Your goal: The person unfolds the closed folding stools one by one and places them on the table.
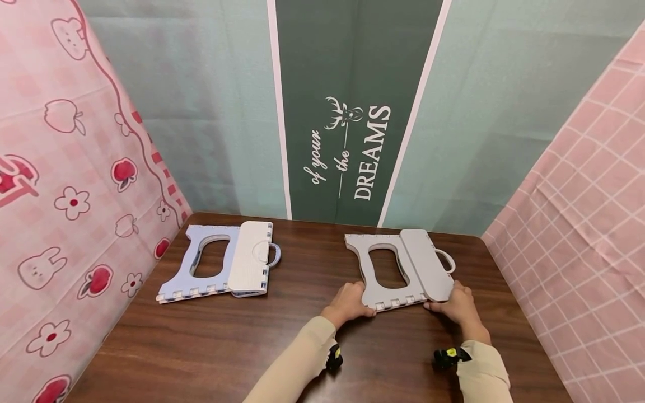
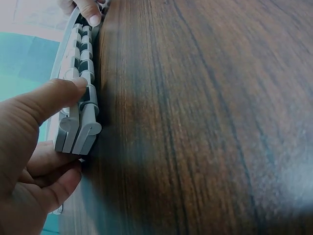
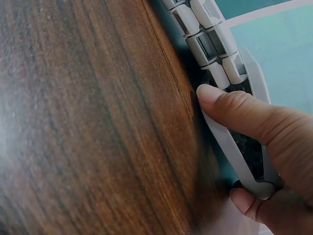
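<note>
A grey folding step stool [image 1: 425, 263], folded flat, lies on the right half of the wooden table, its loop handle pointing right. My left hand [image 1: 349, 303] grips its near left corner; in the left wrist view the thumb [image 2: 61, 95] presses the hinged edge while the other fingers curl beneath. At the near right corner my right hand [image 1: 459, 305] holds the stool's top panel. The right wrist view shows that thumb [image 3: 239, 110] on the panel's side, with a fingertip curled round its end. A blue and white folding stool [image 1: 250, 257], also folded flat, lies to the left, untouched.
The brown wooden table [image 1: 201, 347] reaches back to a green curtain [image 1: 332, 56] with lettering. Pink patterned cloth [image 1: 60, 212] hangs on the left, and pink checked cloth [image 1: 589, 235] on the right. Table surface separates the two stools.
</note>
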A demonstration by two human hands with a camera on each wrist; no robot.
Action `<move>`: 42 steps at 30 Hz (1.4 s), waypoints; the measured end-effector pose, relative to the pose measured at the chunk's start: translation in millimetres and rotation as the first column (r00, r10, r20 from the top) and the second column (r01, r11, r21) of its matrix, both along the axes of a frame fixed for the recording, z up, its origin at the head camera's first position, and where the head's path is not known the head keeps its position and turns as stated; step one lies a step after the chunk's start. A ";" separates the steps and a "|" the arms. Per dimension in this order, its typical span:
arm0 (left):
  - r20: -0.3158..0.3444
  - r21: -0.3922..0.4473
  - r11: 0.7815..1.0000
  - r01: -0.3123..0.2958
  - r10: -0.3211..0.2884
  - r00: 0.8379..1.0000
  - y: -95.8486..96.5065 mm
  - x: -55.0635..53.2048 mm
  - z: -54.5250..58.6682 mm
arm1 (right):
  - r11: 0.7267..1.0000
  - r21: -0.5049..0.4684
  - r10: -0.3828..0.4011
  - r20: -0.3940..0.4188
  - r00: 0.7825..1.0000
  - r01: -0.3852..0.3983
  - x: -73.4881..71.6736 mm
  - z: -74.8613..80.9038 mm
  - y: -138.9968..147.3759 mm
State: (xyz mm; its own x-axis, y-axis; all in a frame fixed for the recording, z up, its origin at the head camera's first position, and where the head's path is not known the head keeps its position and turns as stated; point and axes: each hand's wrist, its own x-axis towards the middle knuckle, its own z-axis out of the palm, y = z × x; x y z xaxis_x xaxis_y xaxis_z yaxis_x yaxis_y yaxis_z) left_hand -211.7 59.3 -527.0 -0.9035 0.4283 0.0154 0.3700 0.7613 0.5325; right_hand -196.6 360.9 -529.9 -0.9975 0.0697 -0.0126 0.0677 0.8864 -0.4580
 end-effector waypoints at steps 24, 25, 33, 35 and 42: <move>-0.005 0.042 0.999 0.002 -0.001 1.000 0.4 0.6 -2.4 | 1.000 -0.017 -0.018 -0.009 1.000 0.018 1.6 -0.5 1.4; -0.004 0.044 0.999 0.000 0.000 1.000 -0.1 1.4 -2.9 | 1.000 -0.019 -0.017 -0.008 1.000 0.017 2.4 -0.7 0.6; -0.007 0.049 0.999 -0.014 0.014 1.000 -2.9 7.0 -4.8 | 0.999 -0.012 -0.037 -0.038 0.999 0.036 12.2 -0.8 -4.7; -0.003 0.051 0.999 -0.020 0.020 1.000 -3.1 6.9 -4.9 | 0.999 -0.011 -0.046 -0.038 0.998 0.046 13.9 1.5 -5.3; 0.022 0.086 0.996 -0.028 0.026 0.999 -5.3 6.6 -5.5 | 0.998 -0.008 -0.066 -0.022 0.998 0.066 17.9 6.5 -6.9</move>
